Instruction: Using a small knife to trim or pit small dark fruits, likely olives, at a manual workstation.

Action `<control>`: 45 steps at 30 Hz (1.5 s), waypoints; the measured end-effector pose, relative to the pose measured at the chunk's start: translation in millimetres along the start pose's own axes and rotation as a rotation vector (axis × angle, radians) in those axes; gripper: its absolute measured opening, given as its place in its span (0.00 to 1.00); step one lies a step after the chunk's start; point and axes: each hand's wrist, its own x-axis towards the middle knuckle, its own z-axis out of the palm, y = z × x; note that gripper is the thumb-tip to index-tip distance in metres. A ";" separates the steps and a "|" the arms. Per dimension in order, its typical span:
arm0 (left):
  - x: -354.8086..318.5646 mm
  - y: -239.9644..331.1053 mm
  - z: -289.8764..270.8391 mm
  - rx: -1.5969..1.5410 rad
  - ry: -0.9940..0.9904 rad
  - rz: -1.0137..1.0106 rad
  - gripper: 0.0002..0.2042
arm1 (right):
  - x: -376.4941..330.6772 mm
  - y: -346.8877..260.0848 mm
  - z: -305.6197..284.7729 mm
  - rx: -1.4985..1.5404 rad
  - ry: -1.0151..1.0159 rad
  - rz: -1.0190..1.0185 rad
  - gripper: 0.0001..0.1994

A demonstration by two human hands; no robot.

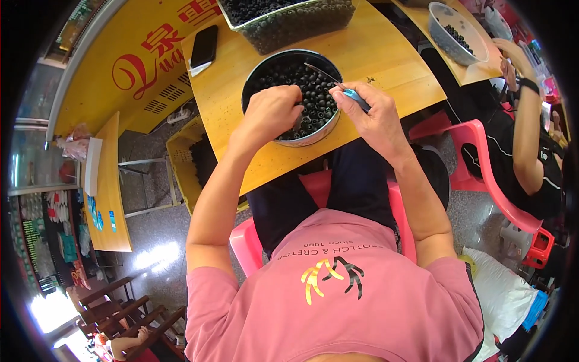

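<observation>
A round bowl (315,139) near the table's front edge holds many small black rounded pieces (318,96), several showing a hole in the end. My left hand (275,111) is over the bowl's left side, its fingers curled together among the pieces. What those fingertips pinch, if anything, is hidden. On the right side of the rim, my right hand (373,114) is closed around a blue-handled tool (357,99) with a thin metal blade. The blade points up and left over the pieces.
Behind the bowl stands a clear rectangular tub (295,27) of black pieces. A phone (204,46) lies at the table's far left. At right, another person's arm (528,127) is beside a translucent basin (455,36). A yellow crate (181,163) sits below the table's left edge.
</observation>
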 end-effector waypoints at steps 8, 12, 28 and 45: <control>-31.9 10.7 -24.5 -1.147 0.099 -0.095 0.11 | 4.3 -10.9 18.7 0.261 -0.073 0.105 0.12; -42.2 15.6 -27.8 -1.239 0.144 -0.086 0.10 | 7.6 -14.0 23.6 0.319 -0.125 0.111 0.12; -46.0 29.0 -7.0 -1.087 0.351 -0.051 0.07 | 5.0 -19.4 34.9 0.595 -0.094 0.256 0.09; -50.3 42.7 11.0 -1.506 0.492 -0.044 0.08 | 7.3 -16.8 32.7 0.470 -0.096 0.156 0.10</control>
